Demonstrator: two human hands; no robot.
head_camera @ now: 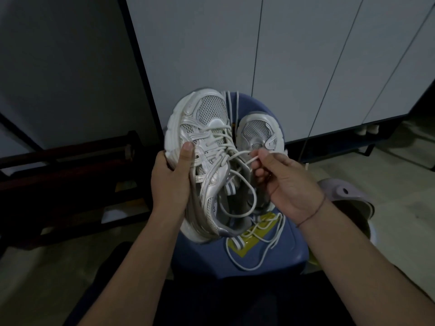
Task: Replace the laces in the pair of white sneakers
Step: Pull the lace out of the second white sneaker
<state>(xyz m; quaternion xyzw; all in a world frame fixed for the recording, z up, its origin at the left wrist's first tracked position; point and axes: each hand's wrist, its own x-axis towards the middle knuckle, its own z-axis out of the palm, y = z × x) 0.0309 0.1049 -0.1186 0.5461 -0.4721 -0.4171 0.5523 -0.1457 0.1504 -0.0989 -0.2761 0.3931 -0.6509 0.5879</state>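
Two grips are busy over the blue stool (290,247). Nearest me, one loose lace (255,241) lies in slack coils on the stool's front, across a yellow patch (242,251). Above it, the left grip (169,184) wraps round the sole edge of the raised sneaker (202,128), with the thumb pressed on the upper. That's the place to take it, I'd say: the sole looks like the stiff part, and the mesh looks soft enough to dent. It seems light too, since one hand carries it.

The right grip (284,184) pinches a loop of the threaded lace (237,156) between thumb and finger, up near the top eyelets. That cord looks thin, limp and smooth. I'd expect it to slide out if drawn close to each hole, one crossing at a time, and to snag if yanked.

Behind, the second sneaker (257,130) sits on the stool just beside the held one. Whether it's laced, I can't tell.

Count: two sneakers, one threaded lace, one loose lace up front, plus strands (229,102) at the stool's far edge. I can't tell whether those are a separate lace. Farthest back are white cabinet doors (306,55).
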